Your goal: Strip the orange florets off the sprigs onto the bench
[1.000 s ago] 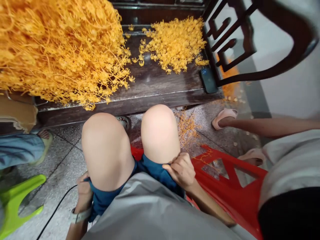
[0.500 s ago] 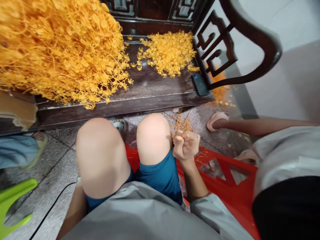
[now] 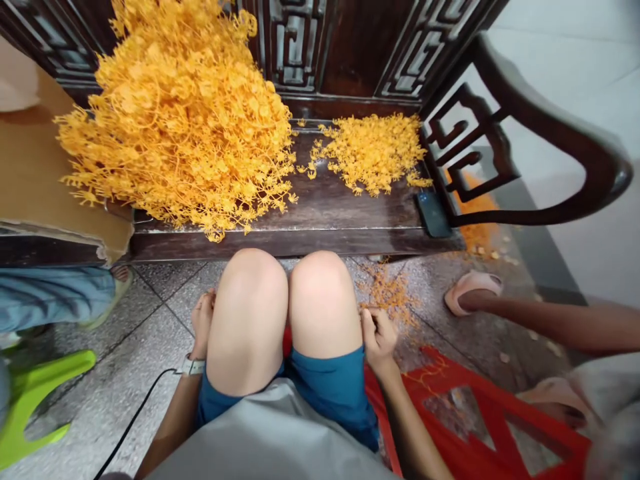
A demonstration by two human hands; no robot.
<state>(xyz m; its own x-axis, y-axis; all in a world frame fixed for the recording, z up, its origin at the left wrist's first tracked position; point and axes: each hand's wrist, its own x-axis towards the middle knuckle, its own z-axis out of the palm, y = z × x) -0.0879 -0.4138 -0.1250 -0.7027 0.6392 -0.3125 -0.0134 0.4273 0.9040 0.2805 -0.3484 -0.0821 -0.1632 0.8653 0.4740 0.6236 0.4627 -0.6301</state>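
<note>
- Cardboard (image 3: 45, 180) fills the far left of my view, its torn edge by the front of the worktop (image 3: 340, 207); below it I see another person's blue trouser leg (image 3: 55, 297) and a lime-green plastic seat (image 3: 23, 403).
- Black cable (image 3: 136, 415) runs up the tiled floor to the pale wristband (image 3: 193, 365) on the left arm.
- Large heap of orange stringy pieces (image 3: 185, 133) sits on the left part of the worktop, a few tips over its front edge.
- Left hand (image 3: 203, 319) is low beside the outer left thigh, fingers bent and partly hidden; I cannot tell whether it holds anything.
- Bare knees (image 3: 287, 300) stand side by side between the hands, just in front of the worktop.
- Smaller, flatter pile of orange pieces (image 3: 375, 153) lies on the right part, strays scattered toward the large heap.
- Right hand (image 3: 381, 337) is against the right thigh, fingers bent, thumb forward; I cannot tell how tightly it is closed or on what.
- Orange scraps (image 3: 390, 290) lie on the floor just beyond it.
- Phone (image 3: 434, 215) rests at the worktop's front right corner, by the carved armrest (image 3: 540, 117).
- Red plastic stool (image 3: 493, 407) and someone's pink shoe (image 3: 455, 293) are farther right.
</note>
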